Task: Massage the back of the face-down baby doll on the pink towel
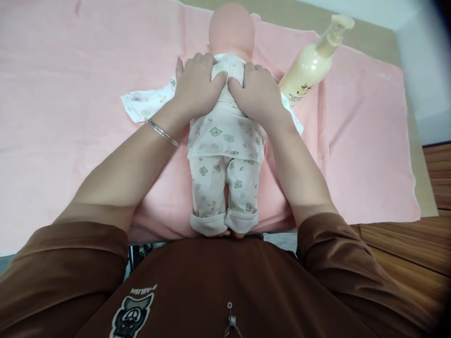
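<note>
Brown shirt (218,281) nearest, and out we go: left hand (199,87), right hand (258,91), fingers unclenched over the shoulders of the doll (227,136), thumbs spread. It's mid-scene, lengthwise near to far, head far, feet near! Cream pump bottle (308,68) far right, contents unclear; pink cloth (366,141) beneath; right forearm (299,164) partly hiding one sleeve (296,123).

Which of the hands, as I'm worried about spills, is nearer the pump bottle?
Right: the right hand is just left of the pump bottle; the left hand is farther left, on the doll.
</note>
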`<state>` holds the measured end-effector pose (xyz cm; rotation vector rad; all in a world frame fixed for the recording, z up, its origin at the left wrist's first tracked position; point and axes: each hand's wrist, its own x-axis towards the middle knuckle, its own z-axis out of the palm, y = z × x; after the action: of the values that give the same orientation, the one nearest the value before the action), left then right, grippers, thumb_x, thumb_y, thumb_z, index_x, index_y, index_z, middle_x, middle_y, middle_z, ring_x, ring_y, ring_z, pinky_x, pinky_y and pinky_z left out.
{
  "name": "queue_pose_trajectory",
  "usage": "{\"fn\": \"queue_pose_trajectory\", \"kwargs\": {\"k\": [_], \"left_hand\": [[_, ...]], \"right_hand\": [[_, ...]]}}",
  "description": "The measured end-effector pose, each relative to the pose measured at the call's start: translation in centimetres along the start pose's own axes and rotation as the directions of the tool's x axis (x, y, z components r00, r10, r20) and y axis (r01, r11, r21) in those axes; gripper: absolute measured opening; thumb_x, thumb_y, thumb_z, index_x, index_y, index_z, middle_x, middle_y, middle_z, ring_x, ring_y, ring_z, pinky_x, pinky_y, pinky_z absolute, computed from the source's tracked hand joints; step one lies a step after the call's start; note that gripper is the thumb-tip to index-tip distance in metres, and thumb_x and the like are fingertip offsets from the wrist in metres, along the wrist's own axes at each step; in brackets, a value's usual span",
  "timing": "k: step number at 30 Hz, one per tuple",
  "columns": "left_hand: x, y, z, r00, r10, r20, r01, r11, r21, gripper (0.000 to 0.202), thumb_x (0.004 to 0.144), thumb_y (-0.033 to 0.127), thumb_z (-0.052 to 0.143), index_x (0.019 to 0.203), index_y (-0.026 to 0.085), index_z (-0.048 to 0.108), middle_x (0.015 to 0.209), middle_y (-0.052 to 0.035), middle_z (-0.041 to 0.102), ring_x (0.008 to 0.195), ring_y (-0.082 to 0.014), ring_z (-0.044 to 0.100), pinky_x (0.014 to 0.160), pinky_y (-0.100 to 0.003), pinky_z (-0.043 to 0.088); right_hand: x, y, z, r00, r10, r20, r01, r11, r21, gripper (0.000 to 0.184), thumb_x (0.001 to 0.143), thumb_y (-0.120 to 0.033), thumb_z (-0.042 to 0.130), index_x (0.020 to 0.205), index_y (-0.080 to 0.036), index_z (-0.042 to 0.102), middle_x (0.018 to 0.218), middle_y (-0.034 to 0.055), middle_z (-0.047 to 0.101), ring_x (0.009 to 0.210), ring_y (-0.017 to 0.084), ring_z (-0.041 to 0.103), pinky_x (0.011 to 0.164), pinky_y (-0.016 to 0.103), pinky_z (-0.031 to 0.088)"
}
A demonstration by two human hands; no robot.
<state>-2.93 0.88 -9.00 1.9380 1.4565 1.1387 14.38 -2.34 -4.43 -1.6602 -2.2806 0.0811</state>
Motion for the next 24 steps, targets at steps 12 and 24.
{"fn": "queue_pose_trajectory", "kwargs": {"k": [12, 24], "left_hand": [[0.0, 0.1, 0.3, 1.000, -0.020, -0.014, 0.021, 0.999, 0.043, 0.030, 0.084, 0.047, 0.049, 0.109, 0.031, 0.054, 0.108, -0.0042, 0.053, 0.108, -0.0271, 0.032, 0.106, -0.046, 0.020], [-0.2, 0.3, 0.3, 0.998, -0.041, -0.042, 0.039, 0.998, -0.047, 0.029, 0.078, 0.052, 0.055, 0.100, 0.033, 0.056, 0.107, -0.0065, 0.053, 0.113, -0.0327, 0.032, 0.108, -0.053, 0.014]], "right_hand": [[0.8, 1.8, 0.9, 0.999, 0.016, 0.039, -0.022, 0.987, 0.159, 0.060, 0.093, -0.068, 0.026, 0.117, -0.018, 0.048, 0.119, 0.0148, 0.057, 0.109, 0.032, 0.053, 0.090, 0.048, 0.045], [0.8, 1.9, 1.1, 0.998, 0.023, 0.055, -0.031, 0.988, 0.148, 0.065, 0.093, -0.072, 0.022, 0.120, -0.017, 0.044, 0.123, 0.0158, 0.051, 0.117, 0.036, 0.044, 0.098, 0.057, 0.035]]}}
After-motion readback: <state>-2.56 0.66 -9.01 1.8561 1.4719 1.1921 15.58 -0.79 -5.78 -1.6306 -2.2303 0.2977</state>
